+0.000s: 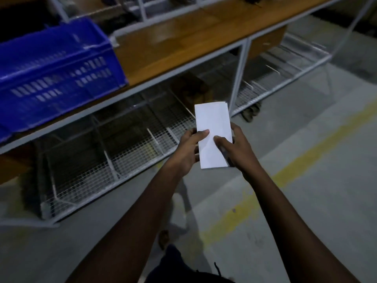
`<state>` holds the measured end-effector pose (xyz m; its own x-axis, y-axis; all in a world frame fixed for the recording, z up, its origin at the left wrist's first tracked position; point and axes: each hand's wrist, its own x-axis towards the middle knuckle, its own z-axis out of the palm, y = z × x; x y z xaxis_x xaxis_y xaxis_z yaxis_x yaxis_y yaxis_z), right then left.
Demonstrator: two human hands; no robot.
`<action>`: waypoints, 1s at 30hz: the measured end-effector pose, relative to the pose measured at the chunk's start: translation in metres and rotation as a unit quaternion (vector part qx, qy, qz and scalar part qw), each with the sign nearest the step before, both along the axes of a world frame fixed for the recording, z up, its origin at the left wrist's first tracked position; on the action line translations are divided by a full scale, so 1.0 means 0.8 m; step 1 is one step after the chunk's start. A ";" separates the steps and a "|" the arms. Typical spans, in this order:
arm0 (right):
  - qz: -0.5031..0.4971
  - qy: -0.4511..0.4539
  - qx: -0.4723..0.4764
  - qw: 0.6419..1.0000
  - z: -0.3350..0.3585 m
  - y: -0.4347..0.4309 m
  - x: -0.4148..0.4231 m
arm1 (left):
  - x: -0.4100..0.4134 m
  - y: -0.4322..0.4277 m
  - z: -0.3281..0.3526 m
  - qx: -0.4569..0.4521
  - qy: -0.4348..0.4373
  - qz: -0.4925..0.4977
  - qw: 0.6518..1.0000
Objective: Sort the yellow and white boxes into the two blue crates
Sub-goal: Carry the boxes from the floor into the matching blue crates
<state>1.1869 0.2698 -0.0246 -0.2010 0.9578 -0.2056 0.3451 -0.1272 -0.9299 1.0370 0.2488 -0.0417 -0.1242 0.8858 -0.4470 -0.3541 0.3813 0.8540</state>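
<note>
Gripping the white box [212, 123] with left hand [187, 150] and right hand [238, 152]

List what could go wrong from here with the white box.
The left hand and right hand hold the white box over the floor, away from the blue crate; a slip would drop it. Only one crate shows, its contents hidden, so it could be the wrong one.

Warehouse or stockroom is indicated. A steel-framed bench [183, 43] with a wooden top is seen on the far side, a wire-mesh shelf [91, 170] beneath, a blue crate [55, 78] at left. The concrete floor [306, 211] is marked with a yellow line [285, 170].
</note>
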 end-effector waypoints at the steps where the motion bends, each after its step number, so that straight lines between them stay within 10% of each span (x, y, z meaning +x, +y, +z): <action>1: 0.020 0.006 0.001 1.000 0.005 0.007 -0.031 | -0.029 0.001 0.006 0.005 -0.005 0.015 1.000; 30: 0.272 -0.118 0.219 0.930 0.107 0.129 -0.598 | -0.529 0.088 0.128 0.084 0.078 0.379 0.918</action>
<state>0.7085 0.3728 0.0608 -0.6790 0.7299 0.0795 0.4492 0.4986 -0.7414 0.6139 0.3191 0.0610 -0.7850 0.5729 -0.2359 -0.3309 -0.0658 0.9414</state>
